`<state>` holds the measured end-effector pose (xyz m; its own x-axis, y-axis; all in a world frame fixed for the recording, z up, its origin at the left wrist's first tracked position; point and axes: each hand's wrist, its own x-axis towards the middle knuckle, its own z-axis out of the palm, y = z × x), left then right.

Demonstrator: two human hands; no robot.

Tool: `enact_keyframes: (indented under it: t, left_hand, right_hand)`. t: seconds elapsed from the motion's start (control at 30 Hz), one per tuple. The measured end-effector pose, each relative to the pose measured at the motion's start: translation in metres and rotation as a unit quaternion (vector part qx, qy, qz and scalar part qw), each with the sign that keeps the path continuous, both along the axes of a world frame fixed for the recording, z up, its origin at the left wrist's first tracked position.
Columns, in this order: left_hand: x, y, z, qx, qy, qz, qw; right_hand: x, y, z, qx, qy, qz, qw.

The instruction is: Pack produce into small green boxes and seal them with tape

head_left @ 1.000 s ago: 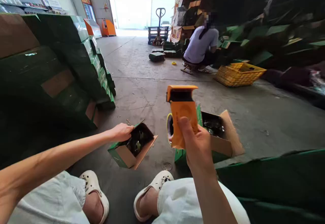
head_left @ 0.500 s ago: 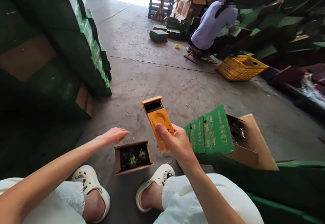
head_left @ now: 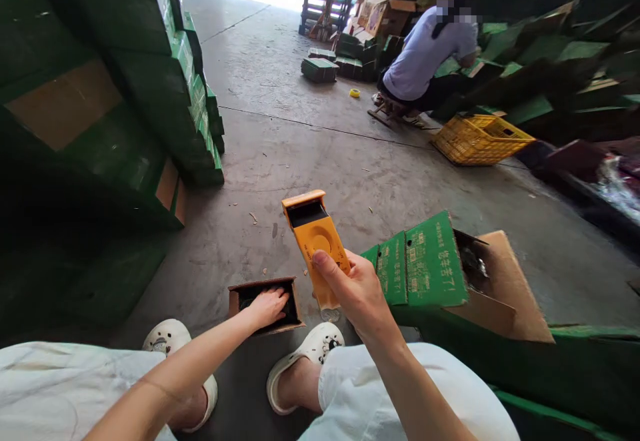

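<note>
My right hand (head_left: pixel 357 287) is closed round a narrow orange box (head_left: pixel 320 244), thumb on its front. The box is held tilted, its top end uncovered and dark inside, with a round mark on its face. My left hand (head_left: pixel 270 306) reaches down into a small open cardboard box (head_left: pixel 234 302) on the floor between my feet. Its fingers are stretched out and slightly apart; their tips are partly hidden among dark contents. To the right of my right hand stands a green carton (head_left: pixel 430 261) with raised printed flaps and dark, shiny-wrapped things inside.
Stacked green cartons (head_left: pixel 145 81) rise on the left. Ahead on the right, a person (head_left: pixel 430 54) sits on a low stool beside a yellow crate (head_left: pixel 483 139). A yellow tape roll (head_left: pixel 355 93) and bundled green cardboard (head_left: pixel 319 70) lie on the concrete floor (head_left: pixel 280 141).
My left hand has moved right and down into the small cardboard box, covering the green items seen there. My right hand keeps the orange box at nearly the same place.
</note>
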<state>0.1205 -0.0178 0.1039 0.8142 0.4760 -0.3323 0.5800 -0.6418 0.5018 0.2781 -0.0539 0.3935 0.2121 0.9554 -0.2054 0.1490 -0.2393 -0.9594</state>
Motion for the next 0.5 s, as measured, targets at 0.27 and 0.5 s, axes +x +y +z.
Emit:
enact_keyframes:
  t: [0.27,0.5]
  left_hand:
    - [-0.019,0.004,0.014,-0.033,-0.045,-0.123,0.991]
    - [0.005,-0.004,-0.005,-0.111,0.050,0.127,0.984]
  right_hand:
    - [0.022,-0.020,0.001,-0.003,0.008,-0.013,1.000]
    - [0.022,-0.028,0.013,0.008,0.051,-0.004,0.999]
